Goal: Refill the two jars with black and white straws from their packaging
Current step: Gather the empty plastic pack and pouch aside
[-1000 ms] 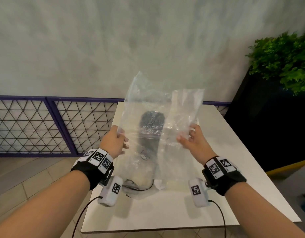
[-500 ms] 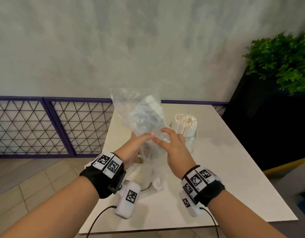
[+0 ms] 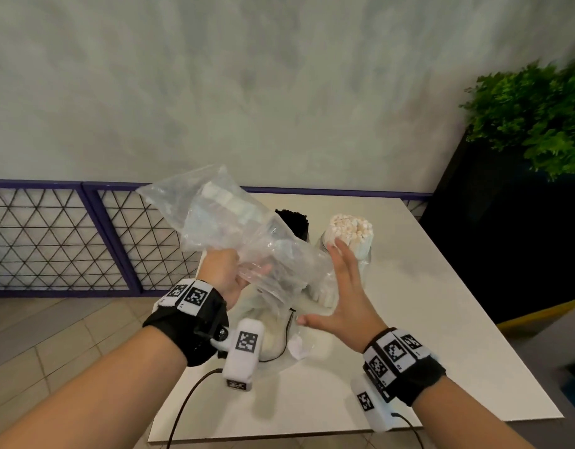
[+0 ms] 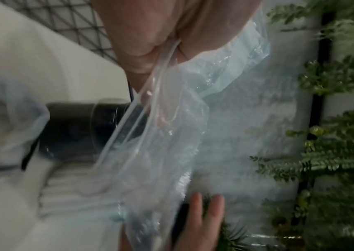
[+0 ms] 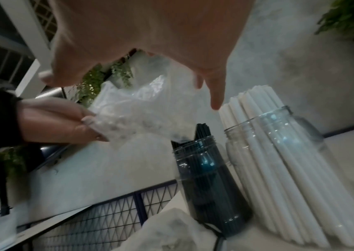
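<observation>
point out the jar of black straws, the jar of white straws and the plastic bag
jar of black straws (image 5: 206, 183), right wrist view, on the clear wall
jar of white straws (image 5: 283, 152), right wrist view, on the glass wall
plastic bag (image 3: 221, 228), head view, on its crumpled middle

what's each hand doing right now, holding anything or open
Left hand: grips the crumpled clear plastic bag.
Right hand: open, fingers spread, holding nothing, beside the bag.
</observation>
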